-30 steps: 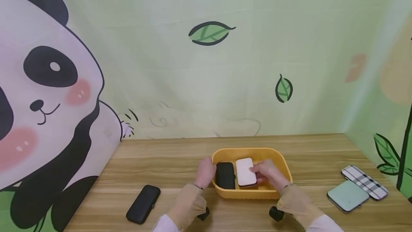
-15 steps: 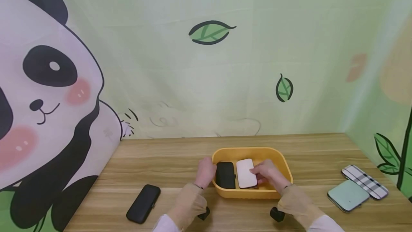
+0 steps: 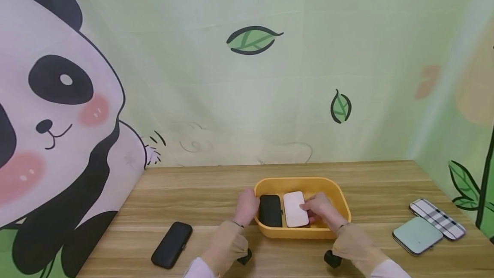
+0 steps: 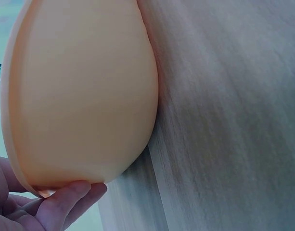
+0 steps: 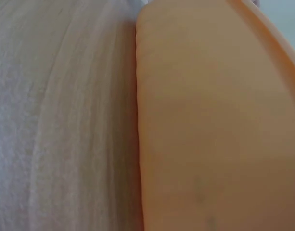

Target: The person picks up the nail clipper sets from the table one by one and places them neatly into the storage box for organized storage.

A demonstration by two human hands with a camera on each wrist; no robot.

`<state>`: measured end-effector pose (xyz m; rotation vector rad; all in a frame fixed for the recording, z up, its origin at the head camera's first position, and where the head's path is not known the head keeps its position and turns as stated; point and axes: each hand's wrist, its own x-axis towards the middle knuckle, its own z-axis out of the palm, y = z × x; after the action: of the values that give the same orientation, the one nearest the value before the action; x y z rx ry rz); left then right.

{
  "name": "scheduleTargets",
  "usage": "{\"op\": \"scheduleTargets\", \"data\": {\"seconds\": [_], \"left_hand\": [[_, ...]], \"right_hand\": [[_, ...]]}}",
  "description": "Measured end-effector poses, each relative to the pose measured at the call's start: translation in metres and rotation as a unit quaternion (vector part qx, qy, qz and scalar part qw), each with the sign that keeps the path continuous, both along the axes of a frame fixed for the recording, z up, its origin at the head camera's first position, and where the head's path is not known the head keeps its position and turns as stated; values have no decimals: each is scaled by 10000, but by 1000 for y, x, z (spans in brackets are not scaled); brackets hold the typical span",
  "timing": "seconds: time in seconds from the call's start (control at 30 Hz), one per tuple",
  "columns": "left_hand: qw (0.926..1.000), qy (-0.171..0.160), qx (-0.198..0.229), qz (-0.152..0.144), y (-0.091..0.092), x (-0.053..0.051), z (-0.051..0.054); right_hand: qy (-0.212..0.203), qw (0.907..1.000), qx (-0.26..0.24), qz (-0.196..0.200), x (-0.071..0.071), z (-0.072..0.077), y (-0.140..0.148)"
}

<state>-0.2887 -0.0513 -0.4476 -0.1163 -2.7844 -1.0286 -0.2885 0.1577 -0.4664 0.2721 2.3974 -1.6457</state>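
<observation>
A yellow basket (image 3: 302, 233) stands on the table, its outer wall (image 4: 84, 96) filling much of the left wrist view. The left hand (image 3: 247, 207) grips its left end; in the left wrist view that hand's (image 4: 46, 207) fingers curl at the rim. Inside, the right hand (image 3: 322, 210) pinches a white case (image 3: 295, 209) by its right edge. A black case (image 3: 270, 211) lies left of the white one in the basket. The right wrist view shows only the basket's wall (image 5: 214, 120) and table, with no fingers in sight.
Another black case (image 3: 171, 245) lies on the table (image 3: 216, 179) to the left. At the right, a pale green case (image 3: 417, 235) touches a plaid case (image 3: 438, 219). Behind the table hangs a cloth (image 3: 285, 110) printed with a panda and leaves.
The white case has shifted down slightly inside the basket, with the right hand still pinching it. The left hand has kept its place at the basket's end.
</observation>
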Motion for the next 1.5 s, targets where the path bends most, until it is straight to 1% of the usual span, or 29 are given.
{"op": "scheduleTargets", "data": {"seconds": [0.3,0.53,0.7,0.93,1.07,1.2,1.5], "left_hand": [[9998,-166,36,93,1,0,0],[9998,-104,117,75,1,1,-1],[9999,-117,101,63,1,0,0],[9999,-101,80,75,1,-2,-2],[9999,-113,39,86,1,-2,-3],[9999,-72,-24,101,1,-1,-3],[10000,38,-35,68,1,-2,-2]], "right_hand": [[158,9993,338,25,1,-2,0],[143,9969,771,81,4,0,0],[70,9964,827,154,4,0,-1],[181,9959,850,247,3,-2,-1],[198,9957,877,238,4,-2,-1],[167,9947,995,201,4,-2,-1],[244,9928,1147,238,3,0,-2]]}}
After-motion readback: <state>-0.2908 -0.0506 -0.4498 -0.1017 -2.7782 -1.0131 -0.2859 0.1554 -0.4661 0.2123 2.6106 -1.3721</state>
